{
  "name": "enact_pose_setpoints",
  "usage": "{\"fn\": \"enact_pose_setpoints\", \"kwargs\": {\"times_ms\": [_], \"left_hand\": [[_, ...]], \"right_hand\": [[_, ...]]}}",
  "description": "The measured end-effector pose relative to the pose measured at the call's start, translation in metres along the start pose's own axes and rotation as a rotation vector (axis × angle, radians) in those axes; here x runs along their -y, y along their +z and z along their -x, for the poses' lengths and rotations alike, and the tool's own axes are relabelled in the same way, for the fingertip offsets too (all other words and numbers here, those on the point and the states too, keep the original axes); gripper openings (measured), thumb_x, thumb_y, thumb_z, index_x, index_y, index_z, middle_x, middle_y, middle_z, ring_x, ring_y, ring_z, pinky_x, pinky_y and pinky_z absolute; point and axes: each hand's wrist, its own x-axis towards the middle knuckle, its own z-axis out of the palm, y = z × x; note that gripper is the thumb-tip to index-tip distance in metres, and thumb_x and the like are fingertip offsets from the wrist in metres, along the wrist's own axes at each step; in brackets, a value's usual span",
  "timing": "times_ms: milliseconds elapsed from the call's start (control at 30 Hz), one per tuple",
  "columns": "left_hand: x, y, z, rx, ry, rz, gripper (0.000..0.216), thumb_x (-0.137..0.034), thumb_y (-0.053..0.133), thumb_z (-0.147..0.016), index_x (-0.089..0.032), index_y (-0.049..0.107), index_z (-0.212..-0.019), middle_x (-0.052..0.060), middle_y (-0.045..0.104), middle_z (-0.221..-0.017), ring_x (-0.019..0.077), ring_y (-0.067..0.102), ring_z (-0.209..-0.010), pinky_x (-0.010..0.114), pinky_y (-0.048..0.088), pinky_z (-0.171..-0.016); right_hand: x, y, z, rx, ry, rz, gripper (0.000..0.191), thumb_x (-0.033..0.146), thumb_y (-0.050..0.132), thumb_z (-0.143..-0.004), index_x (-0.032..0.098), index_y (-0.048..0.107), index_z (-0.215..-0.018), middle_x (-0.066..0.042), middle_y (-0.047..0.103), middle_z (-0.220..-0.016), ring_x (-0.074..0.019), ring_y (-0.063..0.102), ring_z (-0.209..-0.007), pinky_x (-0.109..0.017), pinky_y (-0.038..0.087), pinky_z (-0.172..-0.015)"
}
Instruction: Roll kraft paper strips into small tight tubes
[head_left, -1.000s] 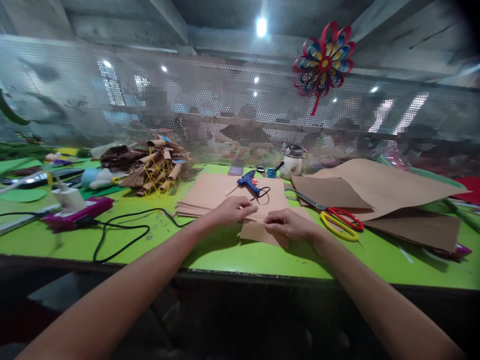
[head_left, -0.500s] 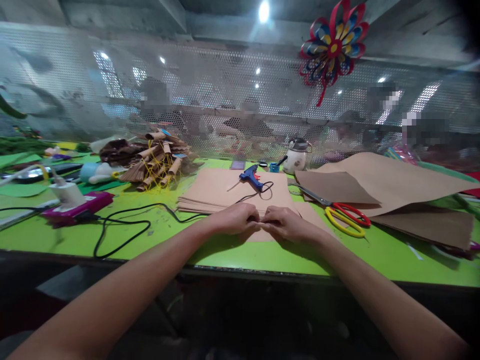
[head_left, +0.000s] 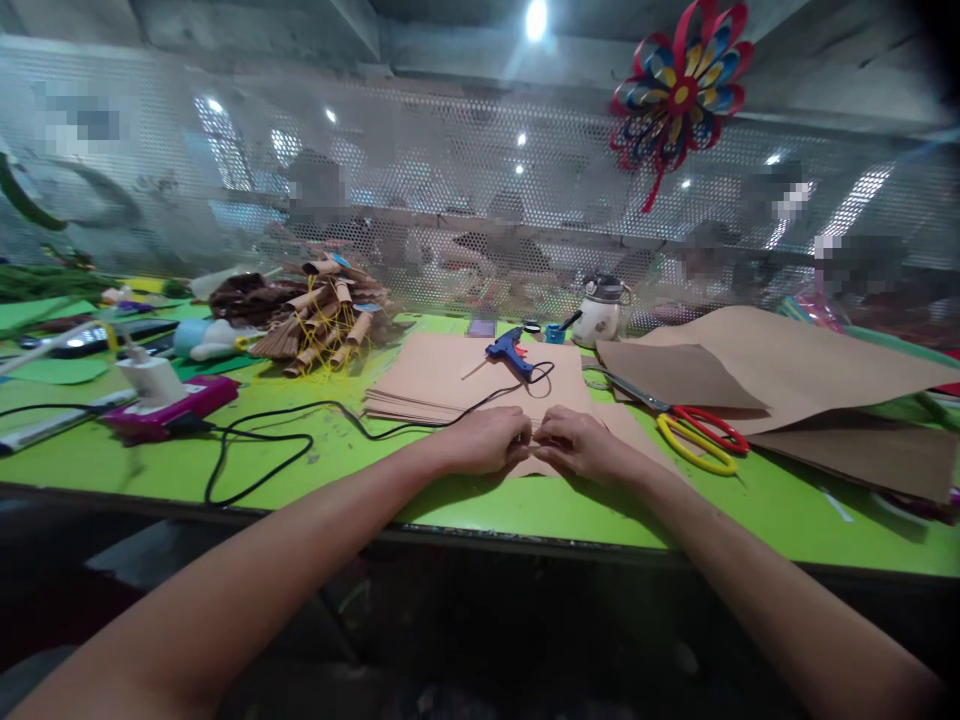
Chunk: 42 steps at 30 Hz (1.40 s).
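Note:
My left hand (head_left: 486,440) and my right hand (head_left: 579,444) meet at the near middle of the green table (head_left: 337,470). Both hands have curled fingers pinching the near edge of a small brown paper sheet (head_left: 634,432) that lies flat under them. Just behind the hands sits a stack of brown paper sheets (head_left: 442,375). A blue glue gun (head_left: 510,353) lies on that stack with its black cord (head_left: 300,425) trailing left. Red and yellow scissors (head_left: 697,432) lie right of my right hand.
A heap of rolled brown paper pieces (head_left: 319,322) sits at the back left. Large brown sheets (head_left: 780,370) cover the right. A white charger on a magenta block (head_left: 161,395) stands left. A white jar (head_left: 602,312) stands by the mesh screen (head_left: 450,200), with people behind it.
My hands have drawn together from apart and now touch over the small sheet's near edge. The view has drifted slightly.

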Motion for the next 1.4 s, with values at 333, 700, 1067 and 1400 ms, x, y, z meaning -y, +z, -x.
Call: {"fn": "enact_pose_setpoints", "kwargs": {"times_ms": [333, 700, 1067, 1400], "left_hand": [[0.000, 0.001, 0.001, -0.038, 0.084, -0.023, 0.017, -0.028, 0.044, -0.084, -0.017, 0.052, -0.074, 0.002, 0.049, -0.076, 0.0132, 0.046, -0.070, 0.023, 0.034, -0.062], [-0.001, -0.006, 0.004, 0.023, 0.134, -0.041, 0.016, -0.023, 0.043, -0.082, -0.016, 0.056, -0.075, 0.003, 0.048, -0.077, 0.0134, 0.046, -0.070, 0.025, 0.034, -0.063], [-0.003, -0.010, 0.013, 0.037, 0.143, -0.099, 0.025, -0.026, 0.037, -0.088, -0.016, 0.057, -0.078, 0.004, 0.047, -0.079, 0.0141, 0.044, -0.071, 0.025, 0.034, -0.064], [-0.014, -0.024, 0.018, 0.133, 0.117, -0.111, 0.018, -0.020, 0.042, -0.085, -0.019, 0.058, -0.092, 0.004, 0.045, -0.081, 0.0134, 0.044, -0.072, 0.023, 0.033, -0.064]], "right_hand": [[-0.009, 0.000, 0.000, 0.024, -0.063, -0.010, 0.013, 0.024, 0.051, -0.083, 0.015, 0.060, -0.080, -0.006, 0.054, -0.079, -0.0145, 0.049, -0.074, -0.025, 0.039, -0.064], [-0.009, -0.011, 0.000, 0.122, -0.129, 0.066, 0.014, 0.015, 0.048, -0.080, 0.015, 0.060, -0.073, -0.005, 0.052, -0.079, -0.0127, 0.047, -0.070, -0.024, 0.038, -0.064], [-0.009, -0.019, 0.003, 0.208, -0.161, 0.053, 0.011, 0.007, 0.047, -0.075, 0.015, 0.054, -0.071, -0.002, 0.045, -0.076, -0.0105, 0.042, -0.064, -0.022, 0.035, -0.060], [-0.019, -0.033, 0.014, 0.252, -0.153, -0.103, 0.015, 0.006, 0.049, -0.074, 0.016, 0.059, -0.081, -0.004, 0.054, -0.084, -0.0152, 0.047, -0.077, -0.026, 0.038, -0.069]]}}
